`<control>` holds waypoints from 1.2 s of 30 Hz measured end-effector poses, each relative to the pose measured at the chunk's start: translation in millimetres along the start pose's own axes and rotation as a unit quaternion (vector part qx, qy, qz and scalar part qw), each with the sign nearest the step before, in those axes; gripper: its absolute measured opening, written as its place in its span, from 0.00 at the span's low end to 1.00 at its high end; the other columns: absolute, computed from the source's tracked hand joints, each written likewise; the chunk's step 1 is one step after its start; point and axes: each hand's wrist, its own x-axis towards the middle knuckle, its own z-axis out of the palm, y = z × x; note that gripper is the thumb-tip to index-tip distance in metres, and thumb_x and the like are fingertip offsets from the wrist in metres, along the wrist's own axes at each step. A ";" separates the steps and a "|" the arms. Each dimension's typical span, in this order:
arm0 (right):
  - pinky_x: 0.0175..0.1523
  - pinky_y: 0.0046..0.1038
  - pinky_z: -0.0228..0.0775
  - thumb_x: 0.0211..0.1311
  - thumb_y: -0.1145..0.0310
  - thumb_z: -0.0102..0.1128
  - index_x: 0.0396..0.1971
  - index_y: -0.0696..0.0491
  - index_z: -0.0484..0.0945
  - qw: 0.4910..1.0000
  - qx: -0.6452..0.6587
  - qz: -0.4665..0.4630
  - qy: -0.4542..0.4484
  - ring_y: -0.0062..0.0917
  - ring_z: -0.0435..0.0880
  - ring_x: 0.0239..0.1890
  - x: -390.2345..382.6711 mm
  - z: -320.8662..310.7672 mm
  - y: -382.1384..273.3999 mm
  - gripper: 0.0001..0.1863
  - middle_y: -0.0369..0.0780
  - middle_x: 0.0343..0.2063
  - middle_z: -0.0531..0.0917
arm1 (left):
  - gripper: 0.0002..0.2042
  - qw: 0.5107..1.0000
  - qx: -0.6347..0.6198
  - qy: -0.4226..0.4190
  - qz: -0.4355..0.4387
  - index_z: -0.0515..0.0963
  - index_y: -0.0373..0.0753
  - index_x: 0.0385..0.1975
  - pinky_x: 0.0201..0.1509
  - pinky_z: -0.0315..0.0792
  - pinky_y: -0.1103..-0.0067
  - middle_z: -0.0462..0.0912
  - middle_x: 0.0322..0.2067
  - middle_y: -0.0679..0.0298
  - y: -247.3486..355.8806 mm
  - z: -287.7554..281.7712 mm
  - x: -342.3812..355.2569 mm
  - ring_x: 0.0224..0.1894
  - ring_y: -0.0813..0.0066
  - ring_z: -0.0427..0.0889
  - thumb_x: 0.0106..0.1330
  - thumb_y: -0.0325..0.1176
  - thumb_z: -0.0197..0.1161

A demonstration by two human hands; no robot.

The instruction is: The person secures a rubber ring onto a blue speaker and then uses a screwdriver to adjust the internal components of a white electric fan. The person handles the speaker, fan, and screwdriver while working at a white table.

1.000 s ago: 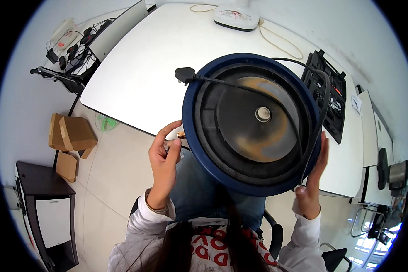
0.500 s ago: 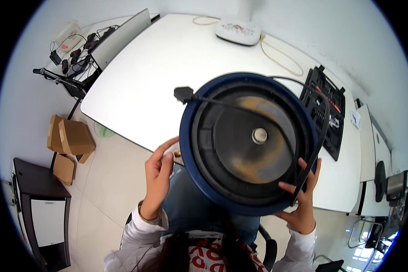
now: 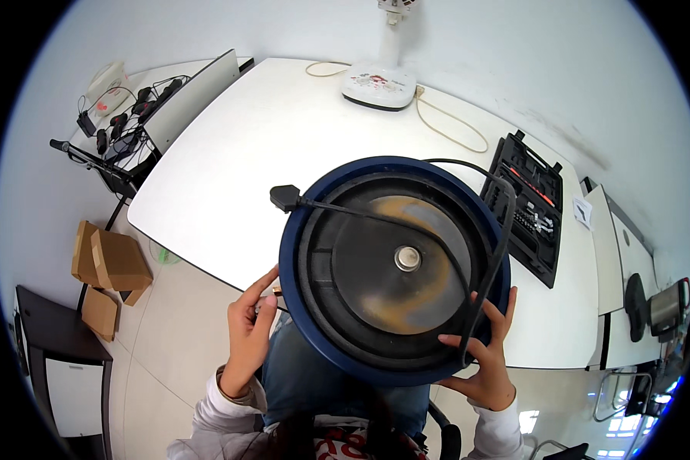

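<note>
A round rice cooker body (image 3: 337, 307) with a dark blue rim is tilted toward me over my lap and the table's near edge. Inside lies a scorched grey heating plate with a silver button (image 3: 407, 259) at its centre. A black power cord (image 3: 360, 213) runs across the opening, its plug (image 3: 285, 198) past the left rim. My left hand (image 3: 247, 330) pinches at the cooker's left side, by a small brass-coloured piece (image 3: 277, 291). My right hand (image 3: 487, 356) grips the lower right rim, fingers over the edge and against the cord. The cooker's underside is hidden.
A black tool case (image 3: 525, 207) lies open on the white table (image 3: 230, 146) at right. A white appliance base with a column (image 3: 379, 86) stands at the back, its pale cable beside it. Cardboard boxes (image 3: 115, 257) and a dark cabinet (image 3: 61, 345) are at left.
The view has shifted, so everything sits lower and further left, and more of the white appliance's column shows. Both hands keep their places on the cooker.
</note>
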 end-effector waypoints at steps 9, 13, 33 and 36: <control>0.67 0.60 0.19 0.24 0.58 0.81 0.39 0.37 0.82 1.000 0.017 -0.014 0.002 0.58 0.27 0.69 11.6 4.1 -2.8 0.31 0.45 0.64 0.57 | 0.21 1.000 0.002 0.014 0.025 0.69 0.34 0.59 0.23 0.49 0.88 0.70 0.20 0.75 -2.9 4.2 5.8 0.19 0.92 0.56 0.66 0.29 0.50; 0.68 0.58 0.15 0.30 0.59 0.80 0.42 0.37 0.81 0.999 0.029 -0.027 -0.009 0.55 0.29 0.69 21.9 6.3 -6.5 0.30 0.44 0.64 0.56 | 0.21 1.000 0.011 0.015 0.013 0.68 0.34 0.59 0.23 0.50 0.88 0.71 0.22 0.74 -10.9 -4.1 11.9 0.19 0.92 0.56 0.65 0.27 0.49; 0.63 0.65 0.13 0.55 0.53 0.63 0.49 0.48 0.74 0.977 0.017 -0.214 -0.014 0.48 0.45 0.67 124.6 54.7 -22.3 0.23 0.56 0.58 0.58 | 0.29 0.988 0.046 0.144 0.015 0.59 0.37 0.65 0.21 0.47 0.88 0.59 0.16 0.76 -25.4 -25.2 28.8 0.17 0.90 0.54 0.70 0.49 0.46; 0.64 0.64 0.13 0.59 0.53 0.58 0.48 0.51 0.74 0.971 0.038 -0.236 -0.003 0.51 0.44 0.67 150.6 69.9 -29.3 0.22 0.57 0.57 0.59 | 0.32 0.991 0.006 0.130 -0.013 0.54 0.38 0.67 0.21 0.46 0.88 0.58 0.17 0.77 -21.5 -34.1 41.7 0.17 0.90 0.53 0.69 0.49 0.48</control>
